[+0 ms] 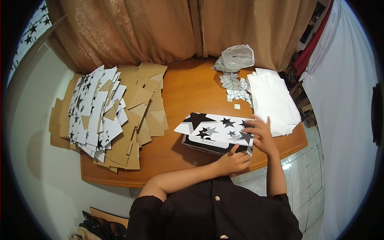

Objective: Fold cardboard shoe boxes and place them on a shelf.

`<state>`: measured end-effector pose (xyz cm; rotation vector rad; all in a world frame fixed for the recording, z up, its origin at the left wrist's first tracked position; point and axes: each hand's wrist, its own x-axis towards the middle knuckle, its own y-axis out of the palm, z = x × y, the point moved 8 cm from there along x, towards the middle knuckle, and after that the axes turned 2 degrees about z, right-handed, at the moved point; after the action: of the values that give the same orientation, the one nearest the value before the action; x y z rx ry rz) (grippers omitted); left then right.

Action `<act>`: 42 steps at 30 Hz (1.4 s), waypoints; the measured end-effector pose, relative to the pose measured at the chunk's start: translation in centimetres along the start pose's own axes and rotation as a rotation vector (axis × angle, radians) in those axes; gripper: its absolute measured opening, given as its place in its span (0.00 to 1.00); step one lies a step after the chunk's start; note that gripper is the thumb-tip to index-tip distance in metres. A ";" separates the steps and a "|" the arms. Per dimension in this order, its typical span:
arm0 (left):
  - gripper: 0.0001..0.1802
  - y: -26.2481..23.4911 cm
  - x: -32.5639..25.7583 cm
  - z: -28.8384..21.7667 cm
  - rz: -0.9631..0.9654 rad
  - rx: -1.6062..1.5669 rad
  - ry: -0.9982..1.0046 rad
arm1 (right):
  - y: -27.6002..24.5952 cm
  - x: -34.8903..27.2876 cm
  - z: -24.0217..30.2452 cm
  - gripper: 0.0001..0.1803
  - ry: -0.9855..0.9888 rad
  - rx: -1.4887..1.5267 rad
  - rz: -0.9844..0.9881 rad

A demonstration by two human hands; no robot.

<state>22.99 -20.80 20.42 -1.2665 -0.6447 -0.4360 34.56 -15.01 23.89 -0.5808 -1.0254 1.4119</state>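
Note:
A white cardboard box (pixel 224 130) printed with black and grey stars lies on the table in front of me. Its lid covers most of the top, and a pointed flap sticks out at the left end; a dark gap shows along the near side under the lid's edge. Curled at the near right corner is my left hand (pixel 235 161), its fingers closed against the box's front and one finger raised. My right hand (pixel 261 135) rests over the lid's right end with its fingers spread. The box's far side is hidden.
Stacked star-printed cardboard blanks (pixel 94 108) and brown ones (pixel 138 100) cover the table's left side. Small silvery packets (pixel 237 86) lie at the back right beside a clear plastic bag (pixel 238 58). White sheets (pixel 274 100) are piled at the right edge of the wooden table (pixel 186 86).

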 end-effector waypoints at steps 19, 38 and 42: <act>0.12 0.2 -13.1 9.8 0.370 -0.226 -0.316 | 8.9 4.9 -16.0 0.24 0.380 0.149 -0.564; 0.17 0.8 -15.0 9.7 0.630 -0.288 -0.502 | 12.9 -8.6 0.1 0.11 0.045 0.005 -0.053; 0.13 -3.9 -14.9 12.7 0.287 -0.264 -0.588 | 12.4 -8.1 -0.7 0.10 0.091 0.292 -0.040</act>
<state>6.80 -10.23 15.46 -1.7315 -0.8977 0.1073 29.85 -21.04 11.21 -0.4035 -0.7371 1.4532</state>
